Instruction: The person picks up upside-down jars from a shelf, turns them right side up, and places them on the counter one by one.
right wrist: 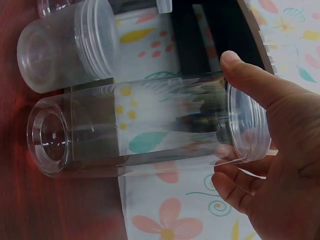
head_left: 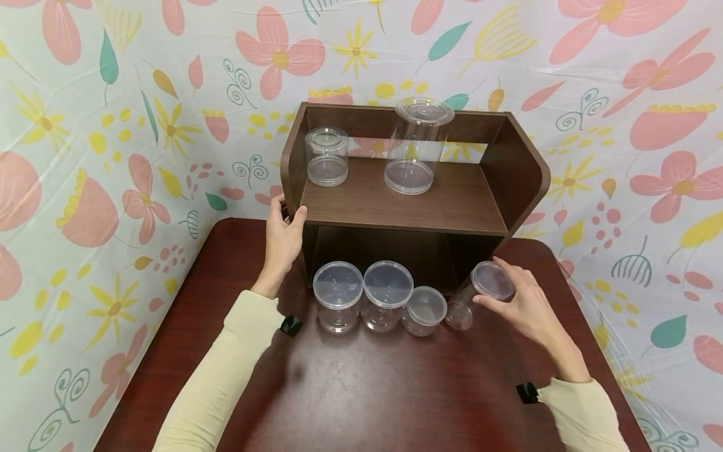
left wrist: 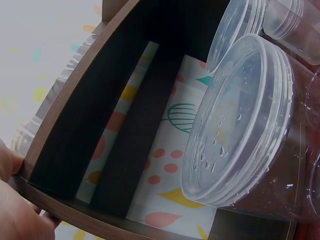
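Observation:
A brown two-tier shelf (head_left: 403, 207) stands on the table, and my left hand (head_left: 284, 238) grips its left side panel, thumb over the front edge. With thumb and fingers around the lid end, my right hand (head_left: 522, 301) holds a tall clear jar (right wrist: 145, 127). That jar is at the right end of a row in front of the shelf; I cannot tell whether its base touches the table. Beside it in the row are a small lidded jar (head_left: 425, 312) and two wider lidded jars, the left one (head_left: 337, 295) and the middle one (head_left: 387, 295).
On the upper tier sit a short clear jar (head_left: 327, 157) at the left and a large clear jar (head_left: 417, 147) near the middle. The dark red table (head_left: 361, 389) extends toward me. A flower-patterned cloth (head_left: 186, 113) hangs behind and at both sides.

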`<action>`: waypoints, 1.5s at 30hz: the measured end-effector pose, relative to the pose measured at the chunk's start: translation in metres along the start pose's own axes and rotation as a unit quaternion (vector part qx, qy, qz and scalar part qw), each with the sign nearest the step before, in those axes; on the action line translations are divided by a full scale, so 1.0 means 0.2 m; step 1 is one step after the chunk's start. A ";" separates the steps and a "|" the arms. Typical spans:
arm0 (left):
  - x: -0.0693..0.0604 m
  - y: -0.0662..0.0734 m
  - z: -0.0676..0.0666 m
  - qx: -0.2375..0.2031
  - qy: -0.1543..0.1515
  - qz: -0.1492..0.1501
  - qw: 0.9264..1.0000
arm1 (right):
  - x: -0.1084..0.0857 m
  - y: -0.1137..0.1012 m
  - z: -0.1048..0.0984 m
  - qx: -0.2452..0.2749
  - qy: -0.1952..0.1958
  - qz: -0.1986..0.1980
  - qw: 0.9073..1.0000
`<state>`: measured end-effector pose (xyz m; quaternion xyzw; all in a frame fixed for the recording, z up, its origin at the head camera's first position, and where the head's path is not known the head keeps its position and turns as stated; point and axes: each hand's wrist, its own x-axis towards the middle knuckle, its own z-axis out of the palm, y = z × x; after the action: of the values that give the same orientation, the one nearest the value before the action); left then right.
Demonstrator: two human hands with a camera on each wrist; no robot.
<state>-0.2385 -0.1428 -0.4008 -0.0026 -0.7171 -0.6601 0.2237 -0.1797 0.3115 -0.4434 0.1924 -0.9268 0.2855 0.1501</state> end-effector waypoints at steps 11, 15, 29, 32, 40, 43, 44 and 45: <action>0.00 0.00 0.00 -0.004 -0.002 0.002 1.000 | 0.00 0.00 0.03 -0.002 0.002 -0.004 1.000; 0.00 0.00 0.00 -0.007 -0.002 -0.001 1.000 | -0.01 0.00 0.04 -0.003 0.000 -0.003 1.000; 0.00 -0.01 0.00 -0.009 0.001 -0.004 1.000 | -0.01 0.01 0.06 -0.004 0.003 -0.016 1.000; 0.00 -0.01 0.01 -0.013 -0.001 -0.009 1.000 | -0.01 0.02 0.07 -0.004 0.002 -0.015 1.000; 0.00 -0.01 0.00 -0.014 0.002 -0.002 1.000 | -0.01 0.02 0.07 0.003 0.003 -0.015 1.000; 0.00 -0.01 0.00 -0.009 0.001 -0.001 1.000 | -0.02 0.01 0.07 0.009 0.002 -0.001 1.000; 0.00 0.00 0.00 -0.007 0.000 -0.001 1.000 | -0.02 0.00 0.06 0.011 0.002 0.006 1.000; 0.00 0.00 0.00 -0.005 -0.001 0.000 1.000 | -0.02 -0.01 0.05 0.013 0.002 0.012 1.000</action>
<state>-0.2383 -0.1431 -0.4016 -0.0041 -0.7138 -0.6640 0.2226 -0.1768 0.3056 -0.4528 0.1826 -0.9250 0.2995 0.1462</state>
